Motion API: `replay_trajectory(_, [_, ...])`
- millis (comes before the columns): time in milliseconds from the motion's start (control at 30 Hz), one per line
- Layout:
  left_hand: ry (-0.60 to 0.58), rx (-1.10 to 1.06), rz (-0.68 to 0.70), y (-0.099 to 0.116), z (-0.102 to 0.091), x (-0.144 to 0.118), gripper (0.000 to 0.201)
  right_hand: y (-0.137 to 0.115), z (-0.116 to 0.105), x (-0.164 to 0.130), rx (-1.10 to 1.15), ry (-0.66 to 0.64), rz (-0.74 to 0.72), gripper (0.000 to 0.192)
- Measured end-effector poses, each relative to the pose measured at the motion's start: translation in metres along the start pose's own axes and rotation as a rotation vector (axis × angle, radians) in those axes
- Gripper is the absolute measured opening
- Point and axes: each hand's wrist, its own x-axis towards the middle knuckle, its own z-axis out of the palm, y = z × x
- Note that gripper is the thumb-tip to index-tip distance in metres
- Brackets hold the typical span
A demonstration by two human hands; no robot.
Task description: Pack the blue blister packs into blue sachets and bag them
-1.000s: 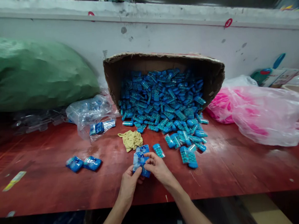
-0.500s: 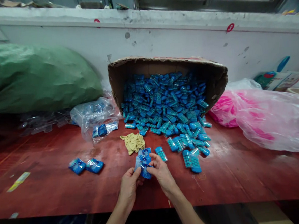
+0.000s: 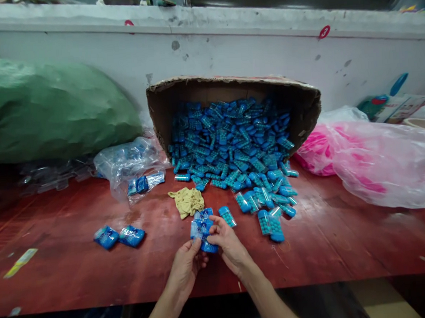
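Between my hands, above the front of the red table, is a blue printed plastic packet [image 3: 201,228]. My left hand [image 3: 185,267] pinches its lower left side between thumb and fingers. On the right side, the thumb and fingers of my right hand [image 3: 231,248] are closed on it. Whether something is inside the packet I cannot tell. A crumpled yellow cloth [image 3: 187,202] lies just beyond it. Right of the cloth rests a small clear bottle with a blue cap and blue balls [image 3: 227,216]. Two blue packets [image 3: 132,236] lie to the left.
A cardboard box [image 3: 157,119] on its side spills many blue-capped bottles [image 3: 229,143] onto the table [image 3: 322,253]. A clear bag [image 3: 126,159] and a large green sack [image 3: 54,106] stand left. Pink and clear plastic bags [image 3: 381,158] lie right.
The view has shifted slightly. Both hands still grip the blue packet, with small finger movements at its lower part; the surrounding things look unmoved.
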Motion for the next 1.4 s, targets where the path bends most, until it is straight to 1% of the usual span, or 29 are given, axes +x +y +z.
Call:
replay_trajectory(100, [-0.019, -0.045, -0.046, 0.004, 0.003, -0.001, 0.031, -0.002, -0.001, 0.001, 0.052, 0.022, -0.010, 0.051])
replay_trajectory(167, [-0.013, -0.051, -0.055, 0.005, 0.003, -0.001, 0.029, -0.002, -0.003, 0.001, 0.046, 0.032, -0.029, 0.053])
replay_trajectory(267, [0.018, -0.070, -0.059, 0.005, 0.003, 0.000, 0.027, -0.001, -0.002, -0.001, -0.021, 0.042, -0.098, 0.056])
replay_trajectory(367, [0.031, -0.094, -0.071, 0.005, 0.001, 0.001, 0.026, -0.001, 0.000, -0.002, -0.083, -0.009, -0.098, 0.056])
replay_trajectory(467, [0.066, -0.110, -0.090, 0.005, 0.000, 0.001, 0.025, -0.004, -0.003, 0.000, -0.221, -0.049, -0.124, 0.048])
replay_trajectory(533, [0.108, -0.120, -0.101, 0.006, -0.001, 0.001, 0.024, -0.009, -0.011, 0.003, -0.463, -0.004, -0.234, 0.037])
replay_trajectory(567, [0.121, -0.124, -0.105, 0.006, -0.001, 0.001, 0.023, -0.013, -0.016, 0.006, -0.645, 0.052, -0.308, 0.034])
replay_trajectory(633, [0.128, -0.130, -0.111, 0.006, -0.002, 0.001, 0.022, -0.020, -0.025, 0.011, -1.078, 0.212, -0.427, 0.033])
replay_trajectory(667, [0.129, -0.134, -0.114, 0.005, -0.002, 0.001, 0.022, -0.024, -0.029, 0.014, -1.290, 0.294, -0.439, 0.036])
replay_trajectory(700, [0.130, -0.136, -0.117, 0.005, -0.002, 0.000, 0.021, -0.027, -0.032, 0.017, -1.473, 0.352, -0.406, 0.039])
replay_trajectory(733, [0.133, -0.135, -0.120, 0.004, -0.002, 0.000, 0.021, -0.029, -0.034, 0.021, -1.618, 0.379, -0.346, 0.042])
replay_trajectory(767, [0.136, -0.130, -0.122, 0.003, -0.002, 0.000, 0.021, -0.031, -0.035, 0.024, -1.727, 0.370, -0.284, 0.044])
replay_trajectory(833, [0.131, -0.115, -0.114, 0.002, -0.002, -0.001, 0.021, -0.035, -0.036, 0.030, -1.850, 0.280, -0.207, 0.045])
replay_trajectory(933, [0.114, -0.104, -0.096, 0.003, -0.002, -0.001, 0.022, -0.041, -0.038, 0.034, -1.903, 0.149, -0.193, 0.049])
replay_trajectory(1000, [0.132, -0.111, -0.089, 0.003, -0.001, -0.001, 0.023, -0.043, -0.040, 0.034, -1.908, 0.128, -0.194, 0.050])
replay_trajectory(1067, [0.163, -0.117, -0.097, 0.003, -0.001, -0.001, 0.023, -0.044, -0.042, 0.032, -1.923, 0.131, -0.207, 0.041])
replay_trajectory(1133, [0.167, -0.114, -0.112, 0.001, -0.001, -0.001, 0.022, -0.044, -0.044, 0.028, -1.917, 0.141, -0.255, 0.030])
replay_trajectory(1167, [0.157, -0.111, -0.114, 0.000, -0.001, -0.001, 0.021, -0.044, -0.045, 0.027, -1.873, 0.140, -0.291, 0.025])
replay_trajectory(1233, [0.130, -0.108, -0.100, -0.001, -0.002, -0.001, 0.019, -0.046, -0.046, 0.027, -1.710, 0.123, -0.356, 0.019])
replay_trajectory(1300, [0.116, -0.108, -0.079, -0.002, -0.004, -0.002, 0.020, -0.050, -0.048, 0.028, -1.539, 0.100, -0.384, 0.021])
replay_trajectory(1333, [0.119, -0.110, -0.070, -0.003, -0.005, -0.002, 0.021, -0.053, -0.049, 0.028, -1.493, 0.096, -0.390, 0.024])
replay_trajectory(1400, [0.140, -0.119, -0.058, -0.002, -0.005, -0.003, 0.022, -0.056, -0.050, 0.027, -1.362, 0.088, -0.369, 0.026])
